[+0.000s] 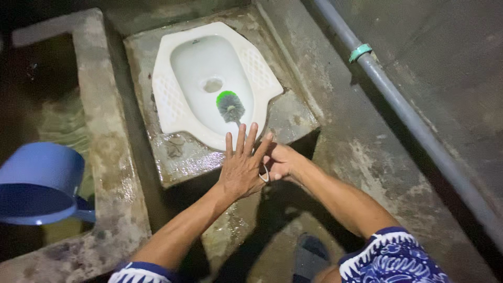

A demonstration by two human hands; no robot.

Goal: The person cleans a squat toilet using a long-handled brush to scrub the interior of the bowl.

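A white squat toilet pan [178, 94] is set into a wet concrete step. A toilet brush with a green and grey bristle head [230, 105] rests inside the bowl near its front. My right hand [280, 162] is closed around the brush's handle, which is mostly hidden. My left hand [242, 166] is flat with fingers spread, laid over the handle end and against my right hand, just in front of the pan's rim.
A blue plastic water scoop [39, 183] sits at the left over a dark water tank. A raised concrete wall [99, 131] separates tank and toilet. A grey pipe [414, 126] with a teal clamp runs along the right. My foot in a dark sandal [312, 257] is below.
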